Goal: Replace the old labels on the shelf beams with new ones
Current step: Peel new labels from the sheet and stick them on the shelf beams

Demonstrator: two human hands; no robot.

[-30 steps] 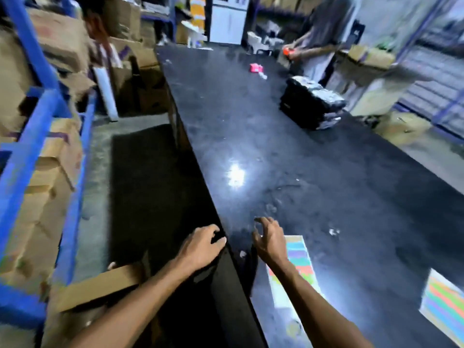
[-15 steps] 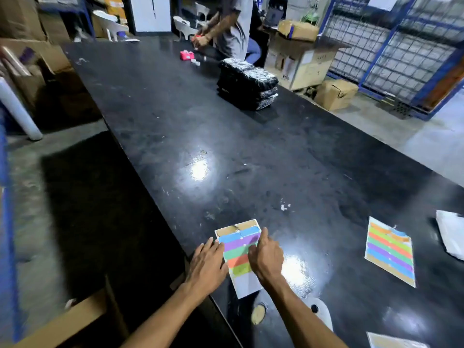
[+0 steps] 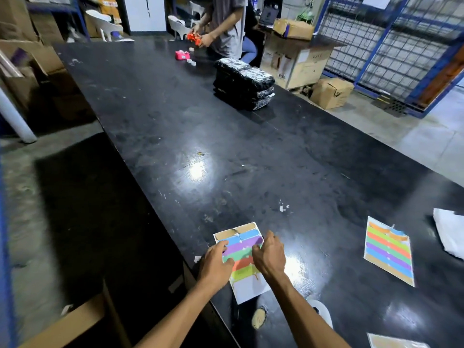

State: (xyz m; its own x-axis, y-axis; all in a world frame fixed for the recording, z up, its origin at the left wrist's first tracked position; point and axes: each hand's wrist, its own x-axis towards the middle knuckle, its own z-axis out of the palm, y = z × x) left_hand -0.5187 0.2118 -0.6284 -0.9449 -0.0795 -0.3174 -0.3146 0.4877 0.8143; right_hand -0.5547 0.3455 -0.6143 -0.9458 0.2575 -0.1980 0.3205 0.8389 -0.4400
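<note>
Head view, places given from the black table [image 3: 251, 151]:
- Label sheet [image 3: 244, 262]: flat at the near edge.
- Left hand [image 3: 216, 266]: fingers spread, pressing the sheet.
- Right hand [image 3: 270, 256]: fingers curled at a purple label.
- Second label sheet [image 3: 388, 251]: lying to the right, well apart.

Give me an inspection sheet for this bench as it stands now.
Surface: black table, glossy, scuffed, white flecks.
Job's things: label sheet under both hands, top labels gone; second sheet to the right, apart.
Clutter: wrapped black bundle; pink dispenser; white paper at right edge.
Hands: left hand and right hand press on the label sheet, fingertips at the purple row.
Cables: nothing seen.
Surroundings: another person at far end; cartons; blue wire cage.
</note>
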